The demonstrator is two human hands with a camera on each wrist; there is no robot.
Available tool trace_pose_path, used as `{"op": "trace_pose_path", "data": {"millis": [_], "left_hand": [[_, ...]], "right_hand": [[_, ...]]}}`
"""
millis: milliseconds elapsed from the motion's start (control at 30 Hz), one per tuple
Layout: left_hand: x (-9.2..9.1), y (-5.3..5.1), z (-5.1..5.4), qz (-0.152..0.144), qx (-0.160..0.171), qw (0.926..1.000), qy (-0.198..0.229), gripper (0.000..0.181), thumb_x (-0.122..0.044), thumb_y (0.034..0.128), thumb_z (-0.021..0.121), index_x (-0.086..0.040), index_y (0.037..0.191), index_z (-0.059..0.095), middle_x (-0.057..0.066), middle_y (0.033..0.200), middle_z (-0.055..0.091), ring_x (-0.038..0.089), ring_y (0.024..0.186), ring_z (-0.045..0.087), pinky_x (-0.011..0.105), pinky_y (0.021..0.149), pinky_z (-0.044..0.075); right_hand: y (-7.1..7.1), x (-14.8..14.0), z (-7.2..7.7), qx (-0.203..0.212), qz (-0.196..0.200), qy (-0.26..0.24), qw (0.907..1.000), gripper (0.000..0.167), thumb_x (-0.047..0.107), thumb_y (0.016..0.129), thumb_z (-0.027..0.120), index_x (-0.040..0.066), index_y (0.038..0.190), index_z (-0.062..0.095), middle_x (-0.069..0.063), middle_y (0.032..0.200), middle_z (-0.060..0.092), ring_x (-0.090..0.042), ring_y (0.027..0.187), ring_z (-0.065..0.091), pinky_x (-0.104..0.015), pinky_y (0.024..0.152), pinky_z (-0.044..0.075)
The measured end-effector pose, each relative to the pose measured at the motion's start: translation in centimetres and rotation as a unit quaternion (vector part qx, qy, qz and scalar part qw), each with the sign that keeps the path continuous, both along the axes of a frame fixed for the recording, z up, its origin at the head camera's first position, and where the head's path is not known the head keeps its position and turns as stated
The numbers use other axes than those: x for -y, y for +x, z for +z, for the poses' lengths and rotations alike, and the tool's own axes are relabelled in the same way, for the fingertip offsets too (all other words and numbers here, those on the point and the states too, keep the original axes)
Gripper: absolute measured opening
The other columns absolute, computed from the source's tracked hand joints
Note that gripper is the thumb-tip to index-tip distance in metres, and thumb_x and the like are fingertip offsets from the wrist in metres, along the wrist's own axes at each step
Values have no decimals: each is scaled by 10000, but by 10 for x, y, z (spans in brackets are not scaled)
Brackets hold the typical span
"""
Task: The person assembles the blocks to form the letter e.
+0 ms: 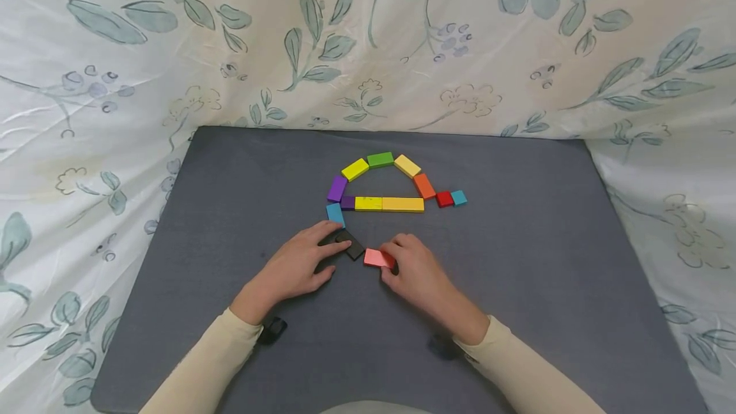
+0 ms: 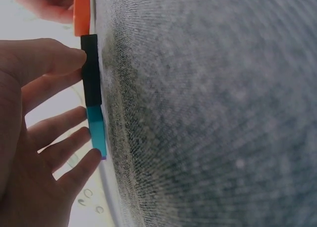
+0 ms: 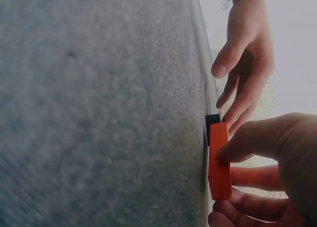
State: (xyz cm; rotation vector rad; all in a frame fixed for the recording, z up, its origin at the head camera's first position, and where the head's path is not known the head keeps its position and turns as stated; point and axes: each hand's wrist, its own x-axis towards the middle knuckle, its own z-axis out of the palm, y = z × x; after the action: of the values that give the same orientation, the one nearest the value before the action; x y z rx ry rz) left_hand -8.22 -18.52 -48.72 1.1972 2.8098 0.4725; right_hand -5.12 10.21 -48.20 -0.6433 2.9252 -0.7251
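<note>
My right hand [image 1: 422, 278] pinches a pink block [image 1: 377, 258] between thumb and fingers, low on the dark table. In the right wrist view this block [image 3: 220, 162] looks orange. My left hand [image 1: 296, 262] has its fingers spread and its fingertips on a black block [image 1: 354, 249], which lies slanted. One end of the black block is beside the pink block, the other near a blue block [image 1: 335, 213]. In the left wrist view, fingertips reach toward the blue block [image 2: 96, 130] too; whether they touch it, I cannot tell.
An arch of purple [image 1: 337, 188], yellow [image 1: 355, 170], green [image 1: 380, 160], cream [image 1: 407, 166] and orange [image 1: 424, 186] blocks lies beyond my hands. Beneath it runs a straight row with a long yellow block [image 1: 402, 205]. Small red [image 1: 444, 199] and teal [image 1: 459, 198] blocks lie right. Patterned cloth [image 1: 368, 50] hangs behind.
</note>
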Motion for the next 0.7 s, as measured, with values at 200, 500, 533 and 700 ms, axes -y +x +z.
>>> {"op": "trace_pose_path", "data": {"millis": [200, 500, 533, 700], "left_hand": [[-1, 1, 1, 0, 18, 10000, 52, 493, -222, 977, 805, -167, 1458, 716, 170, 1602, 496, 359, 1468, 487, 547, 1165, 452], [-1, 1, 0, 22, 23, 10000, 64, 495, -226, 976, 807, -172, 1459, 716, 166, 1599, 501, 364, 1465, 494, 547, 1163, 454], [-1, 1, 0, 25, 26, 10000, 57, 496, -226, 977, 807, -173, 1461, 715, 165, 1601, 499, 366, 1466, 493, 547, 1163, 454], [-1, 2, 0, 33, 10, 10000, 4, 504, -233, 977, 809, -179, 1468, 709, 163, 1606, 496, 371, 1471, 489, 547, 1164, 454]], "right_hand": [[0, 2, -2, 32, 55, 88, 9999, 365, 178, 861, 912, 84, 1197, 802, -27, 1069, 677, -199, 970, 586, -352, 827, 585], [-1, 2, -3, 6, 94, 63, 9999, 351, 164, 862, 905, 81, 1188, 804, -28, 1062, 676, -200, 970, 580, -355, 832, 580], [-1, 2, -3, -20, 107, 52, 9999, 344, 157, 864, 901, 79, 1184, 804, -29, 1058, 676, -202, 967, 580, -357, 830, 580], [0, 1, -4, -140, 150, 11, 9998, 326, 134, 868, 885, 69, 1176, 803, -36, 1050, 675, -209, 962, 583, -365, 828, 579]]}}
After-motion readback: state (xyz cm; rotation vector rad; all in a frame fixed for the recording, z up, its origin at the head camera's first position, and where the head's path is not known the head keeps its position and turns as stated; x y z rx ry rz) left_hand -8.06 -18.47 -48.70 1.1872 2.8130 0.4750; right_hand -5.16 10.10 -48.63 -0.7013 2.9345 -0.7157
